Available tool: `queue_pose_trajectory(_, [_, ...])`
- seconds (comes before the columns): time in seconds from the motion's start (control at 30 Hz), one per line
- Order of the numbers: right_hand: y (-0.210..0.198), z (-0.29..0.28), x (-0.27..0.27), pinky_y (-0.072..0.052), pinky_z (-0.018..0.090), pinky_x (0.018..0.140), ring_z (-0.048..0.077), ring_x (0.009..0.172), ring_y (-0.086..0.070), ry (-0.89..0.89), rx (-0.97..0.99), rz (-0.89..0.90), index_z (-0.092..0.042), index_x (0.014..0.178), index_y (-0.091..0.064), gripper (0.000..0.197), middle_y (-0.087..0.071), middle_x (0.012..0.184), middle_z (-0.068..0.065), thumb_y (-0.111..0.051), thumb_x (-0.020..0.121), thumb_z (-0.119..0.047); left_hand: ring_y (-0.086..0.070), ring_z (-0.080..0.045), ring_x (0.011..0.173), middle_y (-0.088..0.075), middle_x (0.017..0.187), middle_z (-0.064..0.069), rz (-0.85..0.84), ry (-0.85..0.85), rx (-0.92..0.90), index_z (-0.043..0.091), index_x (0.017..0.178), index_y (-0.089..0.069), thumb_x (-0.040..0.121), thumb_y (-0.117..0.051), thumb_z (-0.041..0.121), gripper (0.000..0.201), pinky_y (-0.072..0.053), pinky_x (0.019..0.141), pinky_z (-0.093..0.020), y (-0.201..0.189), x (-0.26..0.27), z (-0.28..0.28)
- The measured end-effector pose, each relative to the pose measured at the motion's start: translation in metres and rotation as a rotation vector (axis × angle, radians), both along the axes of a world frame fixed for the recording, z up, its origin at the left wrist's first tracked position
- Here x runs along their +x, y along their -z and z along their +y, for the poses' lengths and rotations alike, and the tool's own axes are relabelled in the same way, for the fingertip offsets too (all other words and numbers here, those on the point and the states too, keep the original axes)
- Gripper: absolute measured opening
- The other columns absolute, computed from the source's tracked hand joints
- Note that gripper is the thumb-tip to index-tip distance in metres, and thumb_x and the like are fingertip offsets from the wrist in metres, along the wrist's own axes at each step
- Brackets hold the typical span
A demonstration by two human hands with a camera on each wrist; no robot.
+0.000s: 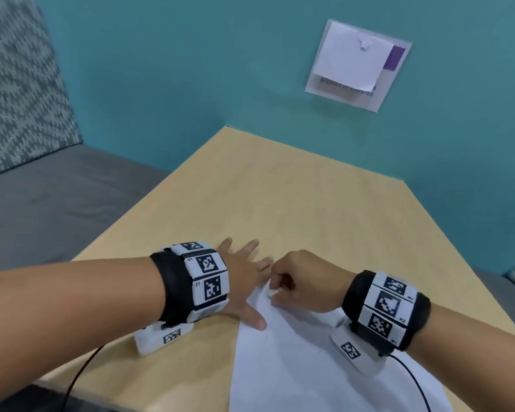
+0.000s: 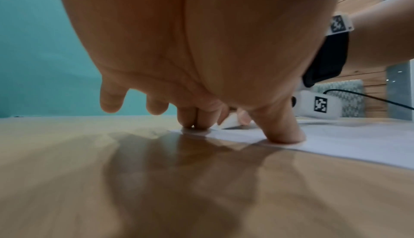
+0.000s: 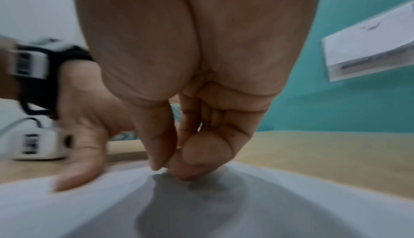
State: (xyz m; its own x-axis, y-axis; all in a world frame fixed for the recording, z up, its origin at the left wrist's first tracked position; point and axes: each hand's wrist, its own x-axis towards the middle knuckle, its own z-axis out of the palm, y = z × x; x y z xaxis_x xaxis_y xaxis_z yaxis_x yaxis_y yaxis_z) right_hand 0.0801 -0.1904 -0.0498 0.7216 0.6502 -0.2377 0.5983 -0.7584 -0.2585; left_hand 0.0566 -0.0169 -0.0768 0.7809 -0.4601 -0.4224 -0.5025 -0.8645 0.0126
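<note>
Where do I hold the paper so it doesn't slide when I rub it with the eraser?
Don't pinch it: the paper lies thin and flat on the table, so press down on top. Come from the left edge, as the left hand does, thumb and two fingertips pressing the sheet close beside the eraser that the right hand pinches.

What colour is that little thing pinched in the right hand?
White: the small eraser in the right hand shows best in the head view.
</note>
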Motion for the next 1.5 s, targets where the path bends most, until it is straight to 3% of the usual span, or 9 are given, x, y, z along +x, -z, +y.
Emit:
queue_pose_trajectory(0.2, [-0.004, -0.003, 0.018, -0.042, 0.022, 0.059, 0.013, 0.065, -0.055, 0.053, 0.013, -0.067, -0.006, 0.087, -0.07, 0.013, -0.066, 0.077, 0.001, -0.071, 0.083, -0.019, 0.034, -0.024, 0.146, 0.021, 0.164, 0.014, 0.035, -0.025, 0.028, 0.029, 0.159, 0.013, 0.087, -0.043, 0.077, 0.103, 0.009, 0.117, -0.063, -0.001, -0.003, 0.001])
queue_pose_trajectory(0.37, [0.004, 0.007, -0.011, -0.04, 0.017, 0.057, 0.01, 0.063, -0.05, -0.098, 0.047, 0.056, -0.005, 0.084, -0.068, 0.015, -0.061, 0.073, -0.001, -0.072, 0.083, -0.019, 0.036, -0.025, 0.145, 0.018, 0.165, 0.014, 0.04, -0.036, -0.044, 0.038, 0.158, -0.014, 0.087, -0.049, 0.073, 0.086, 0.013, 0.116, -0.063, -0.002, -0.006, 0.002])
queue_pose_trajectory(0.5, [-0.001, -0.001, 0.014, -0.042, 0.027, 0.059, 0.015, 0.062, -0.051, 0.036, 0.043, -0.029, -0.004, 0.08, -0.066, 0.015, -0.068, 0.077, 0.01, -0.071, 0.083, -0.018, 0.032, -0.025, 0.147, 0.018, 0.165, 0.016, 0.033, -0.022, 0.003, 0.036, 0.157, 0.014, 0.086, -0.046, 0.076, 0.101, 0.01, 0.116, -0.065, 0.0, -0.004, 0.001])
queue_pose_trajectory(0.63, [0.003, 0.006, -0.01, -0.046, 0.025, 0.061, 0.013, 0.065, -0.054, -0.11, 0.028, 0.044, -0.004, 0.084, -0.069, 0.014, -0.063, 0.071, -0.003, -0.071, 0.083, -0.017, 0.034, -0.026, 0.146, 0.015, 0.166, 0.015, 0.034, -0.029, -0.025, 0.04, 0.158, -0.01, 0.087, -0.049, 0.074, 0.088, 0.013, 0.116, -0.063, -0.001, -0.006, 0.002])
queue_pose_trajectory(0.8, [-0.002, -0.011, 0.02, -0.048, 0.032, 0.065, 0.015, 0.067, -0.055, 0.065, 0.034, -0.067, -0.007, 0.084, -0.069, 0.012, -0.069, 0.081, 0.006, -0.069, 0.084, -0.019, 0.032, -0.025, 0.147, 0.021, 0.164, 0.014, 0.048, -0.034, 0.041, 0.031, 0.158, 0.015, 0.088, -0.044, 0.076, 0.102, 0.009, 0.117, -0.064, -0.005, -0.007, -0.001])
queue_pose_trajectory(0.93, [0.002, -0.003, -0.001, -0.05, 0.031, 0.067, 0.013, 0.067, -0.054, -0.058, 0.015, 0.016, -0.006, 0.086, -0.069, 0.012, -0.066, 0.078, 0.003, -0.067, 0.086, -0.018, 0.032, -0.026, 0.147, 0.021, 0.165, 0.014, 0.055, -0.037, 0.003, 0.036, 0.158, 0.009, 0.088, -0.046, 0.075, 0.097, 0.009, 0.117, -0.065, -0.005, -0.007, 0.001])
queue_pose_trajectory(1.17, [0.004, -0.008, 0.013, -0.05, 0.037, 0.063, 0.018, 0.064, -0.051, -0.024, 0.018, 0.006, 0.002, 0.084, -0.067, 0.019, -0.069, 0.084, 0.02, -0.064, 0.084, -0.016, 0.031, -0.025, 0.147, 0.022, 0.164, 0.015, 0.064, -0.031, 0.027, 0.035, 0.156, 0.017, 0.087, -0.045, 0.077, 0.102, 0.009, 0.117, -0.063, -0.004, -0.006, 0.001])
queue_pose_trajectory(1.4, [0.006, -0.006, 0.022, -0.051, 0.04, 0.063, 0.026, 0.063, -0.053, -0.029, 0.027, 0.001, 0.007, 0.083, -0.064, 0.021, -0.066, 0.078, 0.021, -0.063, 0.084, -0.014, 0.033, -0.025, 0.147, 0.024, 0.163, 0.016, 0.083, -0.027, 0.035, 0.035, 0.155, 0.022, 0.085, -0.045, 0.078, 0.106, 0.009, 0.117, -0.064, -0.004, -0.004, 0.002])
queue_pose_trajectory(1.5, [0.004, -0.004, 0.023, -0.047, 0.036, 0.06, 0.02, 0.063, -0.051, 0.002, 0.034, 0.003, 0.004, 0.082, -0.065, 0.019, -0.065, 0.076, 0.019, -0.064, 0.083, -0.015, 0.031, -0.026, 0.147, 0.023, 0.163, 0.016, 0.071, -0.025, 0.027, 0.034, 0.155, 0.022, 0.084, -0.044, 0.08, 0.107, 0.007, 0.117, -0.064, -0.001, -0.003, 0.004])
